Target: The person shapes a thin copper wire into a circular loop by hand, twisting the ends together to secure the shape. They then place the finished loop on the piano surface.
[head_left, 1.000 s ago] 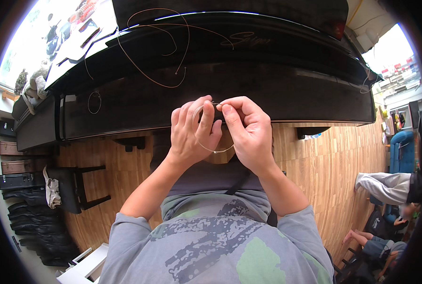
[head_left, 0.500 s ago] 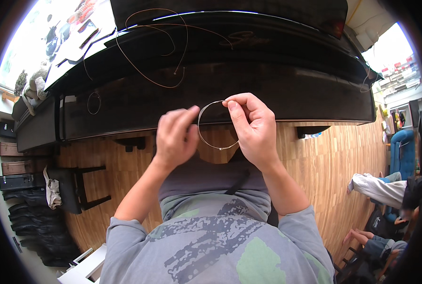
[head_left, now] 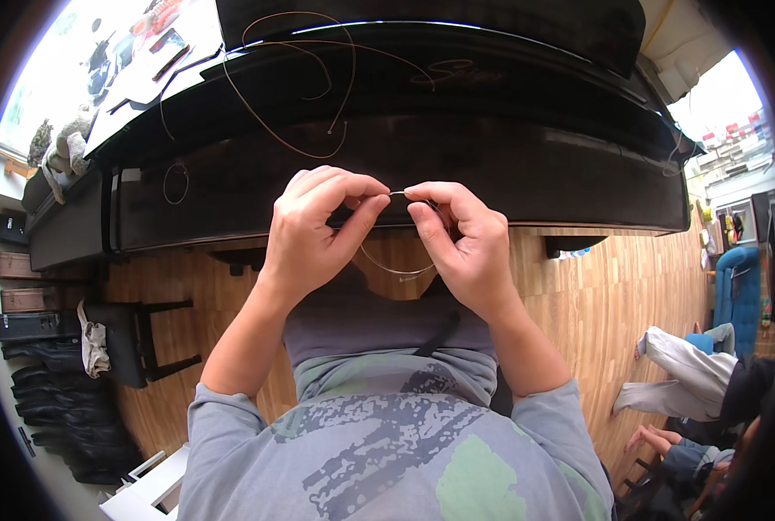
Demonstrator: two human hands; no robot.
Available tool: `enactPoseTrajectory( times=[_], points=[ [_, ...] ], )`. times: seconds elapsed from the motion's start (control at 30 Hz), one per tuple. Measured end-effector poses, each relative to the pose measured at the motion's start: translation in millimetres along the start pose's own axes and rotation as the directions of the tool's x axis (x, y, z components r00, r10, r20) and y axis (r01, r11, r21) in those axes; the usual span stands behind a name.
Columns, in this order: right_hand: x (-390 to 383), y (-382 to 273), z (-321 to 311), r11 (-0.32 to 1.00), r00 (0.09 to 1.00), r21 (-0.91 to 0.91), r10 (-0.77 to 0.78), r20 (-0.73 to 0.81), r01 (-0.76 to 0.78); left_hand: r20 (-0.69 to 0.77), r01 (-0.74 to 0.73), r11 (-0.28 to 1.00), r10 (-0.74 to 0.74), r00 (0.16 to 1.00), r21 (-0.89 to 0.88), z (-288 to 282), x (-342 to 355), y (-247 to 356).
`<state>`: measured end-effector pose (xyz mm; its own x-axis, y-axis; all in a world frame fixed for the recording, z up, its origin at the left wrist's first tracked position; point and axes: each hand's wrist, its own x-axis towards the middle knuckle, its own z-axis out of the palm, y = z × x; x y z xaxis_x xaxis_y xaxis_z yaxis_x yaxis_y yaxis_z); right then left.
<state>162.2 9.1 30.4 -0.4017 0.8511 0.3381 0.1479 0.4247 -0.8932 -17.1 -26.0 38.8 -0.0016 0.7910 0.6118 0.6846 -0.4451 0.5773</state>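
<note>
A thin coiled metal string point(head_left: 403, 273) hangs as a ring between my two hands, above the front edge of a black, glossy piano point(head_left: 509, 187). My left hand point(head_left: 318, 221) pinches the top of the ring between thumb and fingers. Close beside it, my right hand point(head_left: 465, 239) pinches the same ring, leaving a short stretch of string bare between the fingertips. Part of the coil is hidden behind the hands. On the piano lie a loose copper-coloured string point(head_left: 353, 65) in wide loops and a smaller string coil point(head_left: 187, 184) at the left.
Papers and a dark phone-like object lie at the upper left, near a grey plush toy point(head_left: 73, 143). A black stool point(head_left: 118, 347) with a pale cloth point(head_left: 95, 343) stands left. Several cases line the left wall. At right are people point(head_left: 687, 369) and a blue sofa point(head_left: 736, 282).
My left hand has moved up and right and now pinches the string coil beside my right hand. Earlier it was apart from the coil and blurred.
</note>
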Motion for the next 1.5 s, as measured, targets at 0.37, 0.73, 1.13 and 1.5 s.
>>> enactPoseTrajectory(
  times=[0.37, 0.73, 1.13, 1.5],
  points=[
    [3.9, 3.8, -10.1, 0.780, 0.955, 0.553, 0.204, 0.217, -0.292, -0.112, 0.033, 0.999, -0.032, 0.993, 0.011, 3.2, -5.2, 2.5],
    [-1.1, 8.6, 4.1, 0.970, 0.993, 0.230, 0.091, -0.071, -0.072, -0.125, -0.220, 0.922, 0.271, 0.955, 0.319, 6.6, -5.0, -3.6],
    [2.3, 13.2, 6.1, 0.987, 0.980, 0.016, -0.159, -0.120, 0.163, -0.002, 0.269, 0.945, -0.274, 0.962, -0.185, -0.1, -5.2, 7.6],
    [7.2, 8.0, -9.8, 0.897, 0.956, 0.337, 0.245, 0.160, -0.286, 0.271, 0.339, 0.895, -0.262, 0.926, -0.290, -4.7, 5.1, 11.0]
  ],
)
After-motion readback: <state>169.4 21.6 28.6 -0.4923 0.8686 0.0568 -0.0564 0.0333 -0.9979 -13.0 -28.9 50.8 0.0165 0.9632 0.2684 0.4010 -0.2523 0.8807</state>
